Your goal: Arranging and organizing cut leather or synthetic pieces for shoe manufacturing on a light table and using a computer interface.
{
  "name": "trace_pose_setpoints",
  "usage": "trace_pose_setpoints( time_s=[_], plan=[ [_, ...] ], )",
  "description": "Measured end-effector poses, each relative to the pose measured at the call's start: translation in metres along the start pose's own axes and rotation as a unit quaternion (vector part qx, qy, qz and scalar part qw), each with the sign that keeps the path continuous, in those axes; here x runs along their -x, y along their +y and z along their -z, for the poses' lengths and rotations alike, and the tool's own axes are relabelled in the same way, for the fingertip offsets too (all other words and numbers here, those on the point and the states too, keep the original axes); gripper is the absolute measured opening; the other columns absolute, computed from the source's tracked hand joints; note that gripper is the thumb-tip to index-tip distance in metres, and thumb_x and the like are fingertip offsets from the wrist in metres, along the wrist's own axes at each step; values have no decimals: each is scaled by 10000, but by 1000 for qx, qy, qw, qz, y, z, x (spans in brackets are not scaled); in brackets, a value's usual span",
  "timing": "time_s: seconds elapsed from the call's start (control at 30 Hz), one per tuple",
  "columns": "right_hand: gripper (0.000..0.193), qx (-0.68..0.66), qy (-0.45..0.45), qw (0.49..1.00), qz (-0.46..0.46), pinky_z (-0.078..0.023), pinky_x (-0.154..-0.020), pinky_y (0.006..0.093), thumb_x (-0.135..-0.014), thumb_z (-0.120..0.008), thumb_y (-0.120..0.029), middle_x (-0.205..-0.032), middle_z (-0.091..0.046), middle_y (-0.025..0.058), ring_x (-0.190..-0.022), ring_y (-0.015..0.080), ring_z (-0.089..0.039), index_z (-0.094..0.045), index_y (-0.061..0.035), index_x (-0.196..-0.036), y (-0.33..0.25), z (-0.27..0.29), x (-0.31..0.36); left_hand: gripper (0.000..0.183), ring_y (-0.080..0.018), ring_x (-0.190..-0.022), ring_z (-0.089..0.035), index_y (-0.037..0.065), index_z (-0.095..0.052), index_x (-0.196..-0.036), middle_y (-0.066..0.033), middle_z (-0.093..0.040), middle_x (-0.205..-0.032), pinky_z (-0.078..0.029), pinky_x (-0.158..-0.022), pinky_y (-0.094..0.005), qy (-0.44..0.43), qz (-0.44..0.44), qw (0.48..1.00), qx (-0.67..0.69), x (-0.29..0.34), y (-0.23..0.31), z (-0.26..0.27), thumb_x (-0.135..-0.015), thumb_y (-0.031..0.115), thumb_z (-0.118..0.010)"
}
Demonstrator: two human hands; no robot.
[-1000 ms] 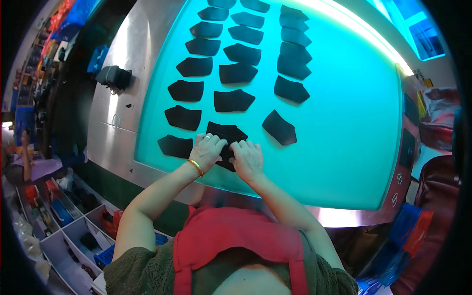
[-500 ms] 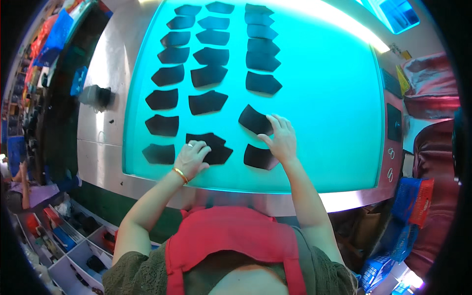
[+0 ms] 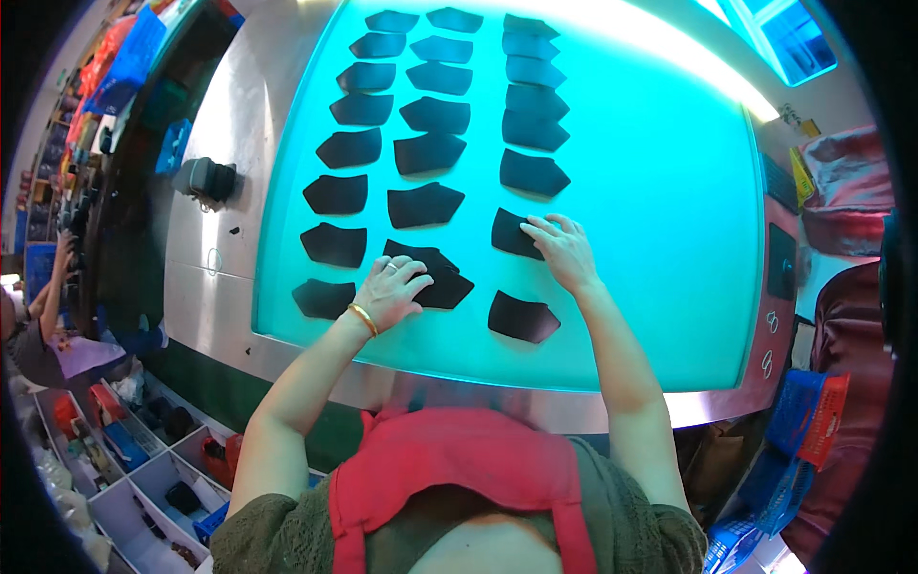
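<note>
My left hand (image 3: pixel 390 290) lies flat, fingers spread, on a small stack of black pieces (image 3: pixel 430 273) near the lit table's (image 3: pixel 660 239) front edge. My right hand (image 3: pixel 564 251), open, presses a single black piece (image 3: pixel 512 234) right of the stack; bare glowing surface extends rightward.

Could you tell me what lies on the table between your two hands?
In the head view, only bare lit table shows between the left hand on the black stack and the right hand.
</note>
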State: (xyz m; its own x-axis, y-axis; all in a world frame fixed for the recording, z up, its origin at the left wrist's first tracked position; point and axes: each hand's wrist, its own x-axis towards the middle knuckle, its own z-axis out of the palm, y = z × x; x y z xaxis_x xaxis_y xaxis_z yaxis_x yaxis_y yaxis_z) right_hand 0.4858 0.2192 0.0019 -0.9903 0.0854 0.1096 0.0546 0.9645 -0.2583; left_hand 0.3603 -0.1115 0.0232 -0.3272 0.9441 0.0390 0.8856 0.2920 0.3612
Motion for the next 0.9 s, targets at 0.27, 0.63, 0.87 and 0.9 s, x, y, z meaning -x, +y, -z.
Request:
trace_pose_setpoints(
  time_s=[0.27,0.63,0.87,0.9],
  plan=[
    [401,60,16,997,42,-399,-1002,438,-844,-667,-176,-1342,-570,-20,-1239,246,-496,-633,-222,-1241,-31,20,26,552,-245,-1133,-515,178,-615,-1123,-3,-553,-1173,-406,-937,-398,-83,-61,994,25,34,18,-4,-615,239,-821],
    [518,20,-118,993,20,-218,-1128,526,-920,-590,-345,-1502,-403,-30,-1428,239,-295,-447,-291,-1416,-77,-1,107,402,-264,-1140,-516,164,-626,-1133,-29,-562,-1184,-410,-921,-401,55,26,998,31,-4,-20,-12,-751,197,-745],
    [486,-9,-74,997,10,-212,-1127,530,-914,-598,-338,-1467,-451,-11,-1420,247,-316,-497,-265,-1384,-80,0,104,502,-288,-1171,-496,148,-605,-1179,-50,-549,-1224,-393,-967,-420,106,65,991,41,5,7,-1,-721,261,-776],
    [481,-35,-57,998,2,-217,-1125,531,-908,-605,-341,-1457,-463,-2,-1416,251,-325,-515,-251,-1372,-79,3,101,522,-279,-1181,-491,158,-600,-1185,-47,-544,-1230,-389,-972,-424,38,-4,997,69,11,15,4,-711,277,-781]
  ],
)
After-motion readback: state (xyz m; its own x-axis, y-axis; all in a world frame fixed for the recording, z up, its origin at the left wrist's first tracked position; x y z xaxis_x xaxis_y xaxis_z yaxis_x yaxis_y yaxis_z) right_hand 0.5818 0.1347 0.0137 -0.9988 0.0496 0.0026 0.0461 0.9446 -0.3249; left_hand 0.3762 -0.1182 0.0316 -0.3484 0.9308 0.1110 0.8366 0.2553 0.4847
